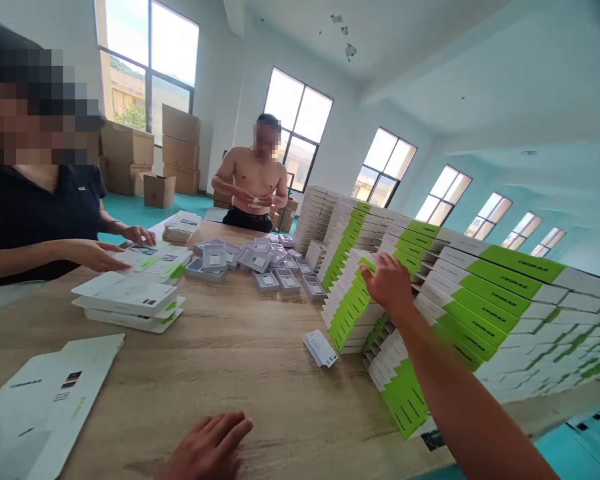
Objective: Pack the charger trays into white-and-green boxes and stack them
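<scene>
My right hand (389,285) reaches out to the top of a short stack of white and green boxes (349,303). Its thumb is apart from the fingers and it touches the upper box; no box is lifted in it. Low in the view, my left hand (207,448) rests over the wooden table (245,373), fingers loosely bent, with nothing in it. Between the hands, beside the short stack, lies a small pile of printed cards (321,349). A flat white printed carton sheet (50,400) lies at the left.
Tall rows of boxes (500,293) line the right side. Grey plastic trays (270,260) are heaped at mid-table. Left of them, a co-worker's hands (97,255) touch flat cartons (153,260), near stacked cartons (130,297). Another person (254,177) stands behind, holding something small.
</scene>
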{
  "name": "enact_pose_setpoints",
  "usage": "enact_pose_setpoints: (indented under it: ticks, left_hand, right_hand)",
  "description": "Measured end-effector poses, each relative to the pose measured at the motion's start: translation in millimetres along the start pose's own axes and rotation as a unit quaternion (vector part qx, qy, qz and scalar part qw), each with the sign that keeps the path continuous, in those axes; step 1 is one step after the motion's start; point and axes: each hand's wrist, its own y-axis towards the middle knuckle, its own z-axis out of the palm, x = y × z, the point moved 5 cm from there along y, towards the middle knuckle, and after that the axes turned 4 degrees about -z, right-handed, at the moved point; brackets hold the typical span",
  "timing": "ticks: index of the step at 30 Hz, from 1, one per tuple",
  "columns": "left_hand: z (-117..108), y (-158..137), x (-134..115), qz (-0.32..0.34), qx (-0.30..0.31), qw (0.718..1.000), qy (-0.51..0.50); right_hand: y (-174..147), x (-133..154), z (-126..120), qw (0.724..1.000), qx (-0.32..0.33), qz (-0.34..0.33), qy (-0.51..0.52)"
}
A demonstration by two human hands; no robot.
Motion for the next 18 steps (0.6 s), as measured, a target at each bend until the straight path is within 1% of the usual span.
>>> enact_pose_setpoints:
  ticks: [1,2,3,4,6,7,8,9,11,13,15,18]
  left_hand:
    - [-3,3,-5,-0.020,0.030,0.999,-0.002]
    - [-6,6,-11,-0.032,0.052,0.998,-0.013]
    - [-6,9,-16,-0.037,0.089,0.995,-0.025]
    - [-6,12,-20,-0.038,0.120,0.992,-0.031]
    - [-8,15,-22,-0.059,0.164,0.984,-0.034]
    - [-11,16,-22,-0.069,0.178,0.981,-0.035]
    - [-16,16,-22,-0.079,0.189,0.978,-0.038]
    - [-22,16,-20,-0.086,0.197,0.976,-0.041]
    - [-38,18,-12,-0.096,0.208,0.973,-0.038]
    - [-56,23,9,-0.111,0.215,0.970,0.000]
    - [-73,31,44,-0.142,0.214,0.964,0.064]
    - [-95,52,114,-0.209,0.196,0.947,0.146]
  right_hand:
    - [-19,16,10,0.999,-0.011,-0.019,0.027]
    - [-42,36,24,0.996,-0.018,-0.052,0.068]
    - [-69,61,41,0.981,-0.029,-0.115,0.154]
    - [-98,86,59,0.957,-0.020,-0.164,0.238]
    - [-157,134,97,0.906,0.033,-0.239,0.347]
    - [-181,152,110,0.887,0.038,-0.257,0.381]
    - [-199,166,121,0.876,0.046,-0.262,0.403]
    - [-211,176,129,0.870,0.059,-0.253,0.420]
    - [-219,183,140,0.864,0.105,-0.214,0.444]
    - [-215,181,144,0.853,0.162,-0.175,0.465]
    - [-209,177,146,0.838,0.199,-0.155,0.484]
    - [-205,174,147,0.825,0.215,-0.141,0.504]
